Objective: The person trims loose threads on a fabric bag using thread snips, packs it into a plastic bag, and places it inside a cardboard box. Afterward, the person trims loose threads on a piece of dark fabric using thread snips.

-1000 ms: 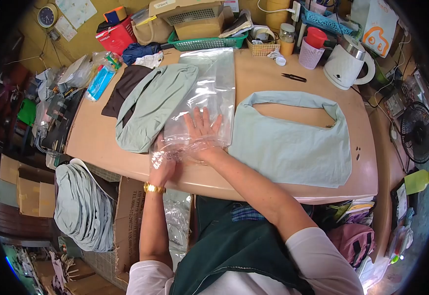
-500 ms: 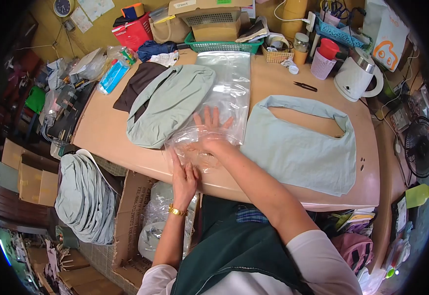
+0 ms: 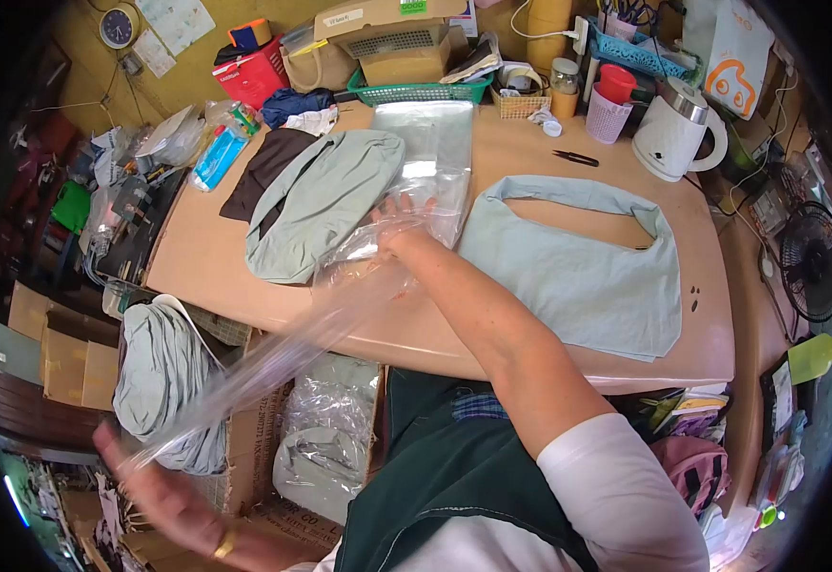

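Observation:
My right hand [image 3: 403,229] lies on the clear plastic bags [image 3: 435,153] at the middle of the table, its fingers spread and partly seen through plastic. My left hand [image 3: 163,491] is at the lower left, off the table and smeared by motion. From it a clear plastic strip [image 3: 273,357] stretches taut up to the plastic by my right wrist. A folded grey-green cloth bag [image 3: 325,205] rests left of my right hand, over a dark brown cloth [image 3: 262,174]. Right of my forearm a pale blue-grey shoulder bag [image 3: 573,281] is spread flat, its strap looped away from me.
Thread snips [image 3: 576,158] and a white kettle [image 3: 669,138] stand toward the back right. A green basket [image 3: 421,92] holds cardboard boxes. Below the table's front edge are a carton [image 3: 244,458] of plastic-wrapped items and a pile of grey-green cloth [image 3: 163,367].
My left hand has swung from the table's front edge down and left, drawing a clear plastic strip out with it. My right hand stays on the plastic bags.

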